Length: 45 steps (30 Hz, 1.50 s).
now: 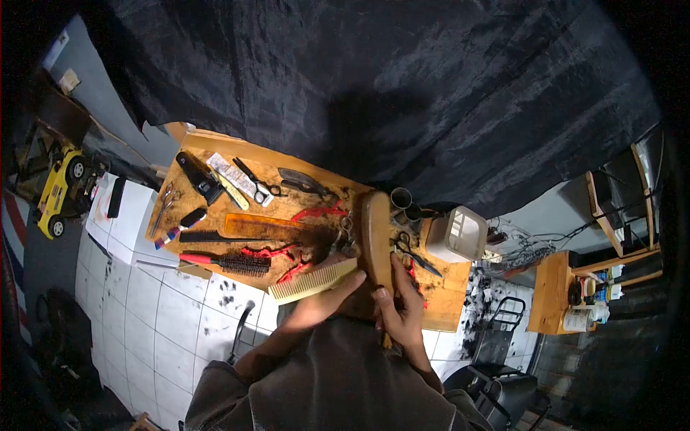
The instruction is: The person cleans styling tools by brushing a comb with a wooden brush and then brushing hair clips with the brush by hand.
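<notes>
Head view shows a wooden work table (454,305) in front of the person, with a long brush with a light-brown wooden back (375,230) held above its near edge, right of the middle. The right hand (404,312) is closed around the brush's near end, thumb and fingers on the wood. The left hand (332,298) has its thumb against the brush's left side; its other fingers are partly hidden, so I cannot tell whether they grip anything. Just beside that hand, on its far left, is a pale-yellow wide-toothed comb (309,282).

Farther left on the table lie a round black-bristled brush with a red handle (230,263), a slim black comb (215,236) and a translucent amber comb (255,226). At the far left lies a black hair clipper (200,176). Right of the wooden brush are black-handled scissors (413,255), with a white square plastic container (460,233) farther right
</notes>
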Each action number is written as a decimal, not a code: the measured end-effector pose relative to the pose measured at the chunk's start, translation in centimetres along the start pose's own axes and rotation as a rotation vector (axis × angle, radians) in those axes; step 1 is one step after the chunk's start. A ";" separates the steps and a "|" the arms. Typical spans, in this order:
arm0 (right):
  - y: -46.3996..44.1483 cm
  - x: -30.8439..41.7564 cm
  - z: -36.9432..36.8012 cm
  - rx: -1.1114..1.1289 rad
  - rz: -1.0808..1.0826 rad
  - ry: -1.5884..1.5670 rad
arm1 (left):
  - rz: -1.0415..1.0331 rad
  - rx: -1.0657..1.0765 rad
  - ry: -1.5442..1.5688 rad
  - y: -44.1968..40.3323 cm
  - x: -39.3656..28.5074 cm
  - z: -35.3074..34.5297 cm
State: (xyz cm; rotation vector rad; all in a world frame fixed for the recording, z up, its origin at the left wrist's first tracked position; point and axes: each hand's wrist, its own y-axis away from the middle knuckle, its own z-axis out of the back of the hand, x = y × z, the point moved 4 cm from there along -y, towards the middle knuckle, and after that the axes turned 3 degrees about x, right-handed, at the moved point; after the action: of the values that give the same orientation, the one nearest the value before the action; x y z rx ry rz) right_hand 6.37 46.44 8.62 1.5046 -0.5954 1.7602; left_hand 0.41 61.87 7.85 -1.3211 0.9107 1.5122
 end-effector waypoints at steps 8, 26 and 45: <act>0.4 0.3 0.7 0.049 -0.158 -0.016 | 0.301 -0.096 0.379 0.2 2.1 -0.7; 0.4 -0.5 0.8 0.068 -0.059 0.077 | 0.215 -0.159 0.901 -0.4 3.8 -0.4; 0.7 -0.3 2.0 -0.010 0.031 0.080 | 0.089 0.077 0.778 -0.4 3.1 -0.2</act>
State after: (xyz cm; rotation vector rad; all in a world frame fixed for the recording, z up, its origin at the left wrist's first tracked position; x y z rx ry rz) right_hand 7.09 44.40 8.83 1.4176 -0.5893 1.8293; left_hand 0.79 62.29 4.74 -1.8668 1.5024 0.9924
